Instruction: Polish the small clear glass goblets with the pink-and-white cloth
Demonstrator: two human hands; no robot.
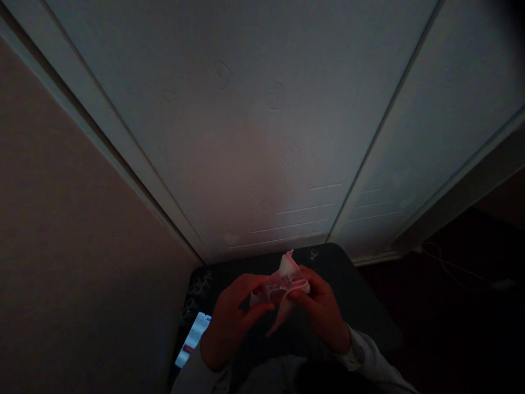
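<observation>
Low in the dim head view, both hands meet over a dark tabletop. My left hand (233,314) pinches a small clear object (279,284) from the left, fingers closed round its edge. Pink cloth (288,266) lies around and beneath the clear object, one corner pointing up and another hanging down toward me. My right hand (322,306) grips the cloth from the right, its thumb over a fold. What the clear object is cannot be made out in the low light.
The dark table (361,306) stands against pale panels (254,137). A lit phone (194,336) lies at its left edge, near clear crumpled-looking pieces (200,283). Another small clear piece (314,254) sits at the back edge. A white cable (459,268) is at right.
</observation>
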